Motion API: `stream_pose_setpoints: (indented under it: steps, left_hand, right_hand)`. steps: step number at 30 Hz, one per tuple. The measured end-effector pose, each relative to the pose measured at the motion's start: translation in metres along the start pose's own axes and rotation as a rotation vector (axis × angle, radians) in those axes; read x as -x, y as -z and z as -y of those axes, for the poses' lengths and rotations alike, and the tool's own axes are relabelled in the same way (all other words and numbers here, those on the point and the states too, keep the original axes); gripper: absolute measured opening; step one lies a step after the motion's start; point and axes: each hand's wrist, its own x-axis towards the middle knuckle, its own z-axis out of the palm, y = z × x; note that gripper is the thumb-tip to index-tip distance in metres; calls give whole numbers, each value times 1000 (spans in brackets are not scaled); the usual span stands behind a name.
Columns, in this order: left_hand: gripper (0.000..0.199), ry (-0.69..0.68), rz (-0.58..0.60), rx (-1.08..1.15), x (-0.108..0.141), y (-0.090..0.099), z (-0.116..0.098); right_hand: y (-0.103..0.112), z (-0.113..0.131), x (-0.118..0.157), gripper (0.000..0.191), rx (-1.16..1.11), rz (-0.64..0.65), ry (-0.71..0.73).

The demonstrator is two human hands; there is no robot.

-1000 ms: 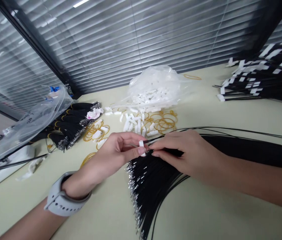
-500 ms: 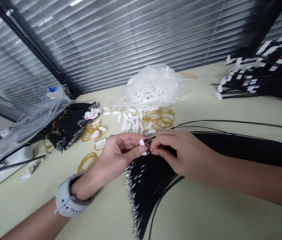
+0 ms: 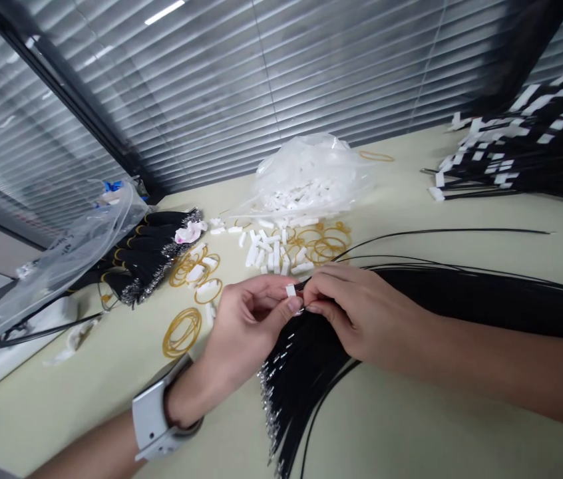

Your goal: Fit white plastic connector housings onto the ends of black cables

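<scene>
Both forearms are bare, with no sleeves in view as far as the picture's edges. The left hand [image 3: 244, 332] has a smartwatch [image 3: 154, 419] strapped at the wrist: a pale grey, smooth, rubbery band, wide and slightly glossy, with the rounded edge of the watch case showing on the side. The right hand [image 3: 366, 316] wears nothing: no ring, band or glove. The fingers [image 3: 289, 307] of both hands are bare, with short nails, one thumbnail showing plain and unpainted.

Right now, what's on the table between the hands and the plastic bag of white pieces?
Loose white pieces and yellow rubber bands lie there, in the head view.
</scene>
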Motion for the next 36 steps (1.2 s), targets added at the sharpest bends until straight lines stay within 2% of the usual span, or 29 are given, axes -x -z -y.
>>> stream_pose_setpoints:
  steps: [5, 8, 11, 16, 21, 26, 30, 36]
  left_hand:
    - [24, -4, -11, -21, -3, 0, -2]
    - [26, 3, 24, -29, -9, 4, -3]
    - [29, 2, 64, 4, -14, 11, -1]
    - [28, -1, 101, 0, -15, 16, 3]
    - [27, -84, 77, -118, -14, 14, 4]
    - [32, -70, 50, -215, -11, 11, 1]
    - [32, -66, 56, -218, -9, 11, 1]
    - [29, -92, 42, -163, -11, 12, 3]
  right_hand:
    - [-1, 1, -3, 12, -2, -12, -22]
    - [1, 2, -5, 12, -26, -23, -79]
    - [3, 2, -5, 15, -1, -90, -110]
    - [2, -1, -2, 18, 110, -126, -35]
    - [0, -2, -3, 19, 147, -136, 31]
    - [0, -2, -3, 16, 159, -119, 54]
    - [0, -1, -2, 17, 142, -108, 73]
    - [1, 0, -5, 20, 79, -157, 98]
